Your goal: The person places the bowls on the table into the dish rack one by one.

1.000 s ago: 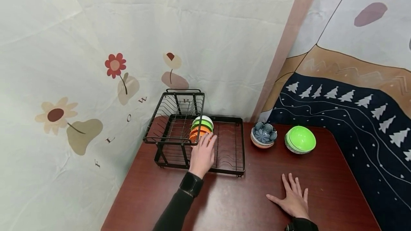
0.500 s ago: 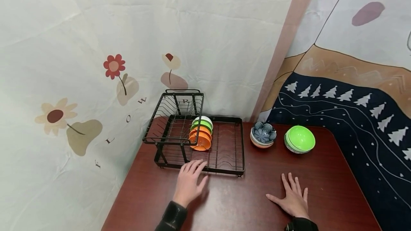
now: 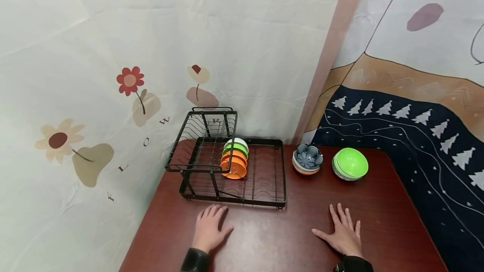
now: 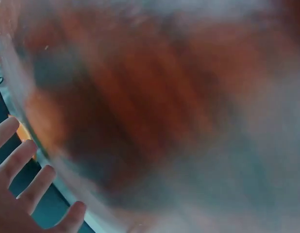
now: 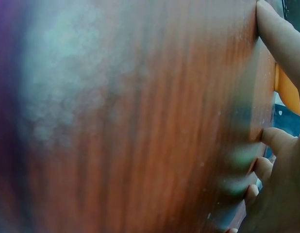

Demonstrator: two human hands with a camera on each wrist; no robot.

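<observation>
Left hand [image 3: 209, 229]: withdrawn to seven o'clock of the rack [image 3: 257, 202], fingers apart.
Right hand [image 3: 343, 236]: fingers apart.
Front orange bowl [image 3: 237, 170]: seating unclear; a bumped rack might topple it.

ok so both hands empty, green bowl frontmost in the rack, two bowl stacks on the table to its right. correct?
Frontmost bowl in the rack is orange, not green; head view shows it. Rest stands: left hand and right hand empty, grey-topped stack and green-topped stack on the table, right of the rack.
</observation>
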